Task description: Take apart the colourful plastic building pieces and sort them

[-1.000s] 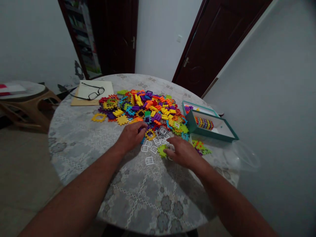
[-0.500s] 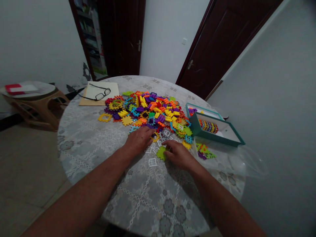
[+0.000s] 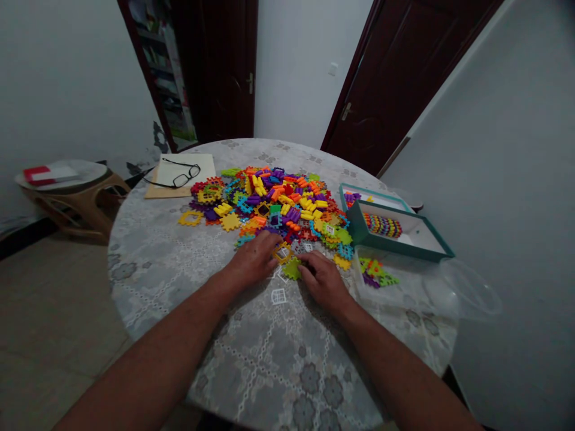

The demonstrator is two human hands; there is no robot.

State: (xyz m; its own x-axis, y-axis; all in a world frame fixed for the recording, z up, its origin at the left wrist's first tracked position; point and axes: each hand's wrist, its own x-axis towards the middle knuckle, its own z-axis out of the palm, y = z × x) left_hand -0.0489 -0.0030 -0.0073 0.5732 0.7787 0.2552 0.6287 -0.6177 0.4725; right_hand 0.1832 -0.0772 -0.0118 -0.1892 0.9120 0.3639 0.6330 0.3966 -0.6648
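My left hand (image 3: 255, 258) is closed at the near edge of the pile, its thumb and fingers at the left side of a yellow square frame piece (image 3: 283, 252) with notched edges. To its right, my right hand (image 3: 324, 278) pinches a lime-green notched plate (image 3: 291, 269) by its right edge. The two pieces are close together; whether they touch I cannot tell. A white window-shaped piece (image 3: 278, 296) lies flat on the cloth below them. Behind my hands spreads a large heap of colourful plastic building pieces (image 3: 274, 200).
A green-rimmed box (image 3: 390, 248) with beaded pieces stands at the right, beside a clear plastic container (image 3: 408, 284) holding green and purple pieces. Eyeglasses (image 3: 181, 179) rest on papers (image 3: 204, 164) at the back left. A stool (image 3: 85, 197) stands beyond the round table (image 3: 148, 269).
The yellow frame piece shows more fully between my hands. The green plate has shifted slightly up and left with my right hand. The camera view has turned a little.
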